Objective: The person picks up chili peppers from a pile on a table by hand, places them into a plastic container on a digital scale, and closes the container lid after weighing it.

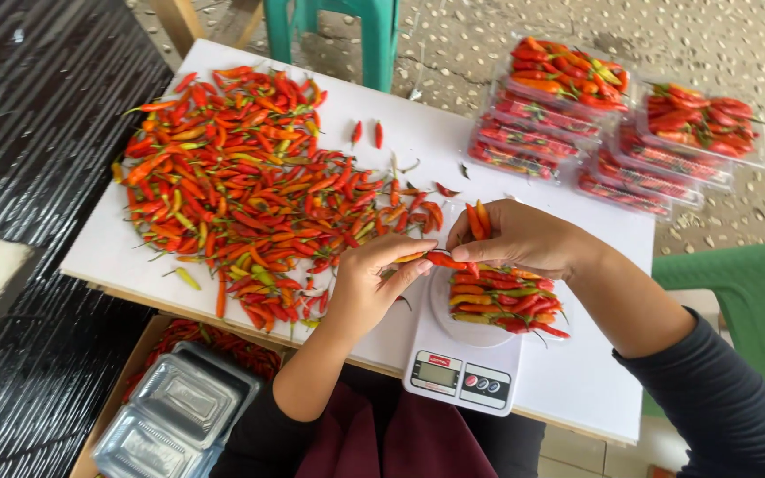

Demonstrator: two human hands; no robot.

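Over the kitchen scale (pixel 460 376), my left hand (pixel 367 288) and right hand (pixel 524 237) pinch chillies (pixel 446 260) that could slip off the heaped tray (pixel 505 301)

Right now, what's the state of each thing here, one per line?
Left hand: pinching a red chili.
Right hand: holding two orange chilies.
Scale: on, bearing an open tray.
Tray on scale: filled with chilies.
Loose chili pile: spread on the white table.
Packed boxes: closed, stacked.
Empty clear boxes: stacked below.
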